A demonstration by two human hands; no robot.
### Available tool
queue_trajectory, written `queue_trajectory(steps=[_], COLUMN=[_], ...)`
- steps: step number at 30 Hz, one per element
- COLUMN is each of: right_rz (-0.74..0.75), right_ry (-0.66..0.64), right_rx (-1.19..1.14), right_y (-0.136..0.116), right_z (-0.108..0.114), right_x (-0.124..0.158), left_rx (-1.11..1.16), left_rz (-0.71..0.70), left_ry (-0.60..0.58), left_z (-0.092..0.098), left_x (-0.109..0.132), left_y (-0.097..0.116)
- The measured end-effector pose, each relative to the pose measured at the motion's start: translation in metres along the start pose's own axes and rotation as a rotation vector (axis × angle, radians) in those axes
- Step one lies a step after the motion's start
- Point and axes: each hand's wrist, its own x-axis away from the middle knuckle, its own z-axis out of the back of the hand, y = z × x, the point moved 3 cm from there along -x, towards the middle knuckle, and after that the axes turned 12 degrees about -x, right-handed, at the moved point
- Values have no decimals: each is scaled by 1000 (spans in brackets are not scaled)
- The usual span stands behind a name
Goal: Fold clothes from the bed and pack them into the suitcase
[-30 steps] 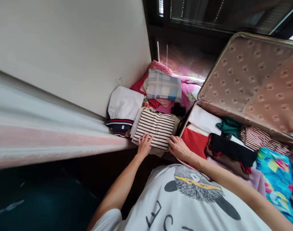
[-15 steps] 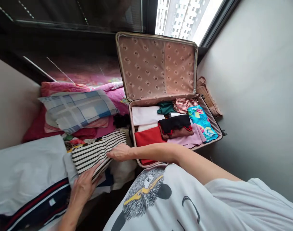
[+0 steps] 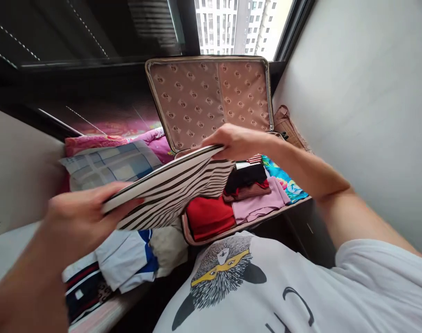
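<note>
Window [image 3: 238,27] ahead; left hand [image 3: 81,215] and right hand [image 3: 231,140] pinch opposite ends of a folded striped garment [image 3: 172,189], likely keeping its folds together; open suitcase [image 3: 243,92] behind the right hand.

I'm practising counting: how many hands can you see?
2: the left hand grips one end of the black-striped cloth, and the right hand grips the other, in front of the suitcase lid.

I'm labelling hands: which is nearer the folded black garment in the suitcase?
Right. In view, the right hand is above the folded black garment; the left hand is farther off, leftward.
</note>
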Motion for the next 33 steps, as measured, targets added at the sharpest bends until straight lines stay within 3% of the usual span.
queue_trajectory(steps=[1, 3, 6, 8, 10, 12, 14, 18, 20, 23, 28, 33], right_rz=[-38, -144, -296, -367, -400, -425, -484, -669, -700, -762, -723, -876], right_ry=[31, 105, 222, 306, 373, 396, 349, 81, -71, -90, -51, -228], right_rx=[28, 90, 188, 248, 297, 346, 394, 349, 265, 277, 299, 84], right_y=[13, 40, 76, 94, 111, 129, 149, 186, 197, 208, 220, 223], right_z=[15, 38, 64, 77, 80, 65, 27, -95, -148, -182, -174, -175], right_x=[25, 73, 142, 188, 235, 282, 326, 388, 403, 412, 423, 431], left_rx=[-29, -61, -104, -118, -125, -126, -116, -80, -60, -68, -144, -8], left_rz=[-62, -160, -223, -257, -307, -368, -434, -553, -577, -591, -665, -791], left_ry=[49, 16, 71, 125, 172, 188, 144, -132, -209, -235, -262, -451], left_z=[-4, -22, -52, -72, -99, -138, -191, -302, -337, -361, -377, -390], left_x=[-30, -87, -157, -186, -198, -194, -176, -120, -97, -80, -83, -73], left_y=[36, 97, 166, 203, 238, 271, 299, 335, 344, 351, 357, 351])
